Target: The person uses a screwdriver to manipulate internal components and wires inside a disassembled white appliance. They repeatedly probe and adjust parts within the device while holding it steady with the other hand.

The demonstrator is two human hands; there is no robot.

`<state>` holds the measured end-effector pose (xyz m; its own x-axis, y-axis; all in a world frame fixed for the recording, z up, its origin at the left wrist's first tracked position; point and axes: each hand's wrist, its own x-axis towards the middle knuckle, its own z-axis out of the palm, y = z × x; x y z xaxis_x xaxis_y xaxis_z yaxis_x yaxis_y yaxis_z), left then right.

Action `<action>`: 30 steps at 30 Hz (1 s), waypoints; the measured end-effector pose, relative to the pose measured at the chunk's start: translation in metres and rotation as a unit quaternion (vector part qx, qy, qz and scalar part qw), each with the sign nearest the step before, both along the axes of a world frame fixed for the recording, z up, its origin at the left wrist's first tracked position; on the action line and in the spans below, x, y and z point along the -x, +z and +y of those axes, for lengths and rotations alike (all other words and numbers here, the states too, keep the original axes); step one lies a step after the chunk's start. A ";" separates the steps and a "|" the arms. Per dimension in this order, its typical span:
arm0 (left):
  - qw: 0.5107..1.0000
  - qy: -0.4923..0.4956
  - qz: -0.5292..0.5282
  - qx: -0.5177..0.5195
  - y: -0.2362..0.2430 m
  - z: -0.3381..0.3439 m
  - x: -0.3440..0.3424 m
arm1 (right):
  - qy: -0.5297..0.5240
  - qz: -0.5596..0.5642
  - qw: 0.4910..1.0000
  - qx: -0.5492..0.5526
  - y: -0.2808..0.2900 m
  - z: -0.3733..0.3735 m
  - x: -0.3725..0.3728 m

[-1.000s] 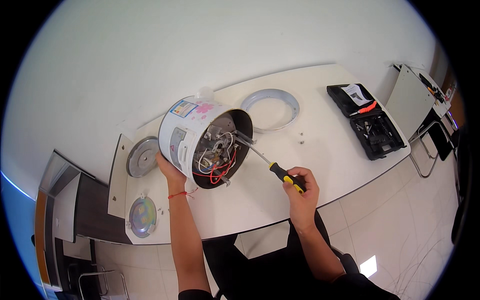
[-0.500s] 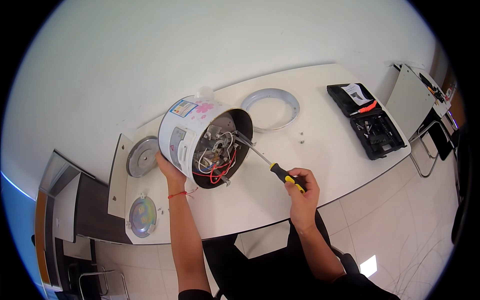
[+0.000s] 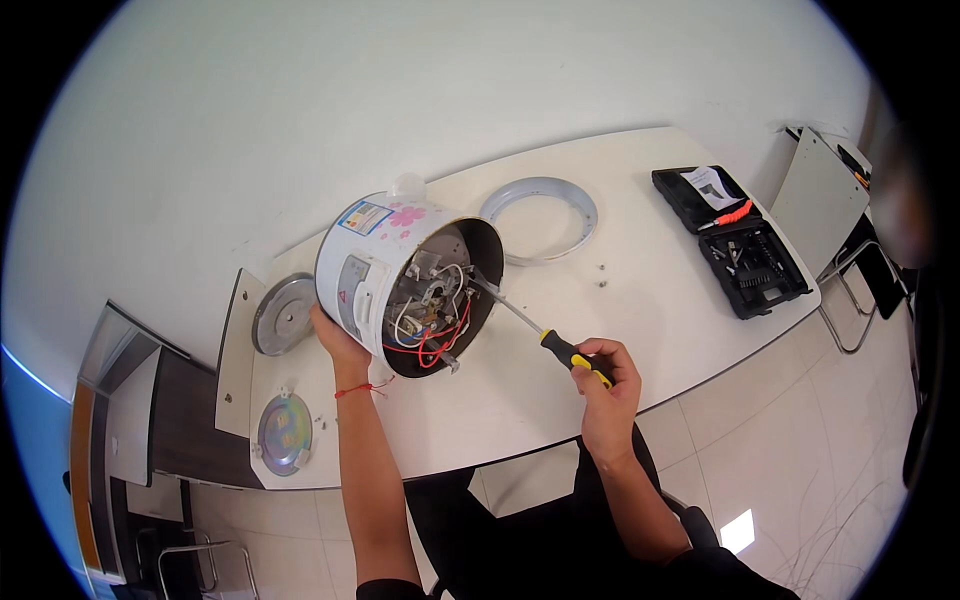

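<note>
A white rice cooker body [image 3: 345,265] with pink flowers lies tipped on its side, its open base turned toward the right. Inside show red and white wires [image 3: 440,345] and metal parts. My left hand [image 3: 338,340] grips the cooker's lower left side, its fingers partly hidden behind it. In my right hand [image 3: 608,392] is a screwdriver [image 3: 562,346] with a black and yellow handle. Its shaft reaches into the cooker's base near the inner right wall; the tip is hard to make out among the parts.
A grey ring [image 3: 592,215] lies behind the cooker. At the right is an open black tool case [image 3: 755,270] with bits and a red-handled tool [image 3: 735,213]. A round metal lid [image 3: 285,315] and a shiny disc [image 3: 286,433] lie left. Small screws [image 3: 602,275] dot the white table [image 3: 650,330].
The cooker and the screwdriver have barely shifted, and both hands keep their hold. A blurred shape has come in at the far right edge.
</note>
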<state>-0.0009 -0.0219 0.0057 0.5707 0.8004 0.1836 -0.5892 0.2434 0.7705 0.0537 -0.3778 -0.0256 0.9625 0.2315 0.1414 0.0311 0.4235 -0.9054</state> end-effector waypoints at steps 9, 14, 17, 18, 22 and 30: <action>1.000 0.001 -0.001 0.007 -0.003 0.005 0.001 | 0.012 0.011 1.000 -0.019 -0.003 -0.003 0.000; 1.000 0.013 0.005 0.005 0.000 0.001 0.000 | 0.006 0.017 0.999 -0.036 -0.003 -0.004 0.001; 1.000 0.008 0.000 0.001 -0.001 0.003 0.001 | 0.011 0.027 0.998 -0.060 -0.002 -0.006 0.003; 1.000 0.010 0.002 0.003 0.000 0.001 0.001 | 0.012 0.032 0.997 -0.067 -0.001 -0.008 0.003; 1.000 0.019 0.012 -0.003 -0.004 0.005 0.000 | 0.007 0.042 0.996 -0.084 -0.002 -0.014 0.002; 0.997 0.037 0.024 -0.056 -0.017 0.024 0.007 | -0.068 0.045 0.996 -0.048 -0.007 -0.060 -0.017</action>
